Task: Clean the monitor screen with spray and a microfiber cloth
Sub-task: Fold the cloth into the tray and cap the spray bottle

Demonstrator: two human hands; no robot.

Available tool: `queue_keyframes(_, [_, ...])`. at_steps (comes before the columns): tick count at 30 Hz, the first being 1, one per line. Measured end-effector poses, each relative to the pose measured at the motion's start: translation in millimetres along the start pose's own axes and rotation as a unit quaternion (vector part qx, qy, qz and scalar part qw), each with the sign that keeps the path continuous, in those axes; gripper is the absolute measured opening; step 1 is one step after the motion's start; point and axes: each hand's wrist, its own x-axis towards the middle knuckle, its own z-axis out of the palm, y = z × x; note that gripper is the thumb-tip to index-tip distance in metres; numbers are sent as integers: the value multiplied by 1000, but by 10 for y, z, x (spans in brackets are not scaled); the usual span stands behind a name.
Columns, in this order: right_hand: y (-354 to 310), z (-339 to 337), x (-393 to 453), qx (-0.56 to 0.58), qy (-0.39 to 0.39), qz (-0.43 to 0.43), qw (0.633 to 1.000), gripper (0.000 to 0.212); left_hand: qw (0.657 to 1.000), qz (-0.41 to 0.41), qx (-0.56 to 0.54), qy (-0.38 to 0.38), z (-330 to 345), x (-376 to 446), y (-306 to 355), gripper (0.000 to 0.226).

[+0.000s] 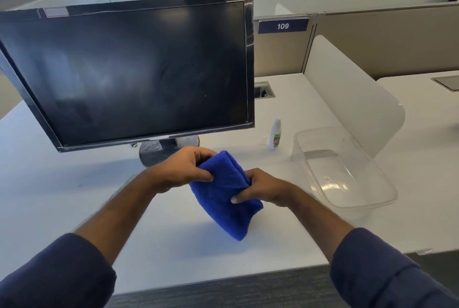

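A black monitor [134, 71] stands on a round base on the white desk, its dark screen smeared and switched off. In front of the base I hold a folded blue microfiber cloth [221, 198] above the desk. My left hand [183, 171] grips its upper left part, thumb and fingers curled round the fold. My right hand [263, 188] pinches its right edge, thumb on top. A small white spray bottle [275, 135] with a green label stands upright to the right of the monitor base, apart from both hands.
A clear plastic tub [347, 171] sits on the desk [74, 195] to the right of the cloth. A white divider panel [352, 93] rises behind it. A cable port [264, 90] is set in the desk behind the bottle. The desk's front edge runs close below my forearms.
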Motion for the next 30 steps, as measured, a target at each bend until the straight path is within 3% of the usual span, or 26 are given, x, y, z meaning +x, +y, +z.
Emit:
queue_keyframes(6, [-81, 94, -69, 58, 60, -2, 996, 35, 992, -19, -44, 114, -124, 125, -173, 51])
queue_keyframes(9, [-152, 145, -85, 43, 110, 20, 993, 35, 967, -72, -38, 243, -1, 172, -319, 65])
queue_keyframes(12, [-194, 187, -119, 28, 145, 50, 988, 33, 937, -135, -82, 311, 235, 135, -460, 67])
queue_keyframes(14, [-237, 216, -156, 42, 165, 57, 984, 31, 921, -194, -165, 296, 416, 70, -531, 61])
queue_keyframes(16, [-279, 241, -185, 59, 179, 63, 980, 36, 909, -240, -260, 218, 568, 0, -587, 55])
queue_keyframes(19, [-303, 264, -246, 94, 194, 66, 974, 45, 893, -207, -386, 105, 682, -33, -601, 40])
queue_keyframes(23, [-281, 209, -386, 130, 202, 59, 969, 45, 917, -152, -342, 138, 806, 54, -452, 26])
queue_keyframes(30, [-283, -188, -648, 87, 206, 9, 975, 57, 938, -48, -303, 163, 987, 304, -40, 45])
